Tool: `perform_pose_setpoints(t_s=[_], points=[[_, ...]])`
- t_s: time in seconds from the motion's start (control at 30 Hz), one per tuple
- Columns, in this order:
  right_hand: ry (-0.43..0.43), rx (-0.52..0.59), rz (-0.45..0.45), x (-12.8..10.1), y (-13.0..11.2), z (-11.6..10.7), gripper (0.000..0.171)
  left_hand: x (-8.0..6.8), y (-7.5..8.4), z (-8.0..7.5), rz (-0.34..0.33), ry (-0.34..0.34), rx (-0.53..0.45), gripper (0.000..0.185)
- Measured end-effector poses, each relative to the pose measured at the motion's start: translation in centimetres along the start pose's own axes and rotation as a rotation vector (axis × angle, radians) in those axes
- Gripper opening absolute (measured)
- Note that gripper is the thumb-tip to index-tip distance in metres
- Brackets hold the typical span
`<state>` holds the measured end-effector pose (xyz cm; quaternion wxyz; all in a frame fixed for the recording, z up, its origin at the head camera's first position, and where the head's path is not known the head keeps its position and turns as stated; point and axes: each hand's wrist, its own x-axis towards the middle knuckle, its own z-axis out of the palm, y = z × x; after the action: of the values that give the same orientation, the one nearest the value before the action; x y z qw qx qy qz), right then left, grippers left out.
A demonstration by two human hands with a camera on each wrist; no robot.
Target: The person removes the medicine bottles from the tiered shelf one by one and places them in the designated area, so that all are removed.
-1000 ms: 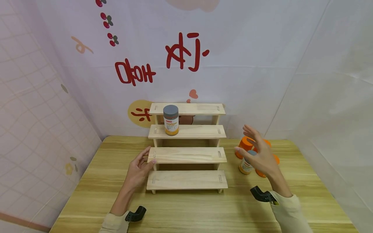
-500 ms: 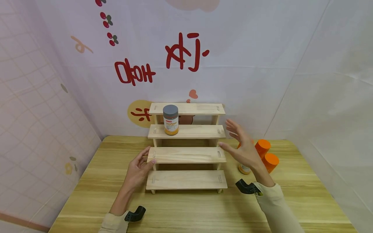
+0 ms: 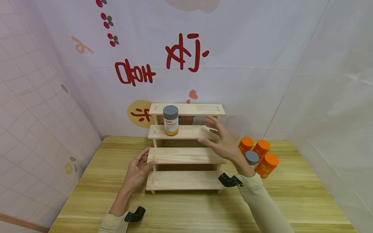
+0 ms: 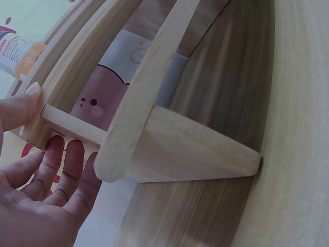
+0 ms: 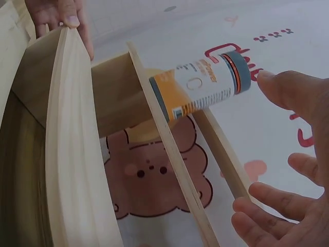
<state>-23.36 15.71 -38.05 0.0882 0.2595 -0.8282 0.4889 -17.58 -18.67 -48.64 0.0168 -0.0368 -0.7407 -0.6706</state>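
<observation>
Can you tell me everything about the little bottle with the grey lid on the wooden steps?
The bottle is small and round, with a flat grey cap, a white label with orange print and an orange band at the bottom. It stands upright on the second step from the top of the wooden stepped shelf, near its left end. Nothing touches it: the right hand hovers open to its right, apart from it.

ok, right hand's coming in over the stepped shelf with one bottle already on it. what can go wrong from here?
1. The right hand hovers open near the grey-capped bottle, which stands alone on the second step from the top; a brush could tip it off the narrow board.
2. The wooden shelf looks steadied only by the left hand at one end; a push might shift it.
3. The sleeve passes close to the bottle cluster and may knock them.
</observation>
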Motion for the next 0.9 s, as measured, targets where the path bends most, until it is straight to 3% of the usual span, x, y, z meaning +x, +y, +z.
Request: perform_pose_setpoints(t_s=[0.67,0.9], points=[[-0.079,0.146,0.056,5.2,-1.5,5.4,0.086,0.0,0.0,0.0,-0.001,0.002,0.005,0.067],[-0.081,0.104,0.064,6.7,-1.7,7.0,0.082,0.0,0.1,0.0,0.008,0.004,0.009,0.067]])
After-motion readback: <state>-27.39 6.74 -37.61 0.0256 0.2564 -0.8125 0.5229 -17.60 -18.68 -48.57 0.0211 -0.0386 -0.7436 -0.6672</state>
